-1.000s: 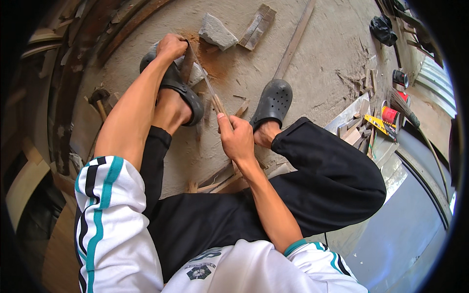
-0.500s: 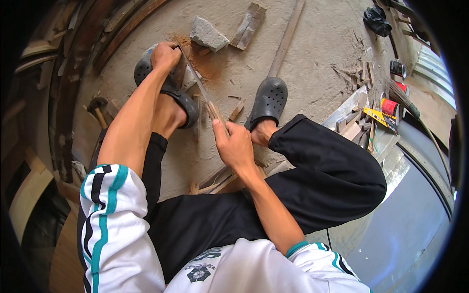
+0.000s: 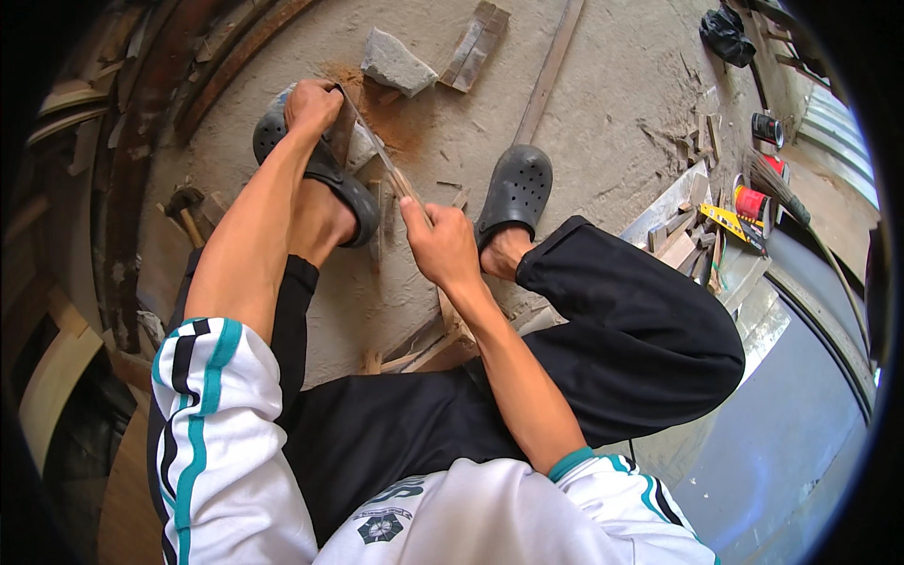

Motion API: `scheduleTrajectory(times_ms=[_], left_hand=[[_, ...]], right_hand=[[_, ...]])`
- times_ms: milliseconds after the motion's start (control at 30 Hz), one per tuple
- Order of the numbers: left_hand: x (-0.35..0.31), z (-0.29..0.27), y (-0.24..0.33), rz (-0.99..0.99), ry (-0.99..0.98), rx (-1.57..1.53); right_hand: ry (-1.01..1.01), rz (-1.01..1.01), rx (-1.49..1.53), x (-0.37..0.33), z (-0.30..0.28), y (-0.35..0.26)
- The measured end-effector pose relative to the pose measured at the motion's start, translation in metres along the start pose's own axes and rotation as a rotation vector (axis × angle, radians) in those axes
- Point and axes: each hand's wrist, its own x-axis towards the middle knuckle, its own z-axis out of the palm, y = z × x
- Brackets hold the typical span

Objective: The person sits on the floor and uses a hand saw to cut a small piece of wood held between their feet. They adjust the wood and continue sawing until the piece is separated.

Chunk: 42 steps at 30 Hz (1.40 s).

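Note:
A long, narrow metal tool with a wooden handle slants between my hands; its exact kind is hard to make out. My right hand is wrapped round the handle, thumb along the top. At the far tip of the metal, my left hand is closed with fingers curled, just above my left clog. What lies under those fingers is partly hidden. Beneath the metal, beside the clog, a brown and pale block shows in part. Reddish-brown dust is spread on the floor there.
Past the dust lie a grey stone chunk and a wooden block. A long wooden strip runs away from my right clog. Scrap wood, cans and a yellow-labelled tool crowd the right; a hammer is at left.
My right hand has drawn slightly left and up, carrying the handle with it. My left hand has shifted slightly left at the tip, still closed.

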Motion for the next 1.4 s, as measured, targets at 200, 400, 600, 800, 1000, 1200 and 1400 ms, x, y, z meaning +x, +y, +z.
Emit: scheduleTrajectory(times_ms=[200, 400, 600, 800, 1000, 1200, 1400], left_hand=[[-0.009, -0.01, 0.007, -0.071, -0.033, 0.025], [-0.011, -0.003, 0.017, -0.049, -0.012, 0.015], [-0.01, -0.007, 0.011, -0.021, -0.003, 0.036], [-0.002, -0.001, -0.003, -0.031, 0.002, 0.017], [-0.005, 0.002, 0.006, -0.009, -0.002, 0.03], [-0.011, -0.006, 0.008, -0.03, -0.011, 0.048], [-0.007, 0.002, 0.006, -0.034, -0.006, 0.036]], right_hand=[[-0.066, 0.1, 0.087, -0.038, -0.012, 0.001], [0.011, -0.007, -0.018, 0.007, 0.007, 0.0], [-0.006, -0.023, -0.01, -0.02, -0.005, 0.009], [-0.034, -0.01, -0.013, -0.017, -0.005, 0.003], [-0.003, 0.002, -0.06, 0.024, 0.013, 0.006], [-0.073, 0.013, 0.014, -0.027, -0.016, 0.01], [0.001, -0.04, -0.079, 0.025, 0.015, 0.001]])
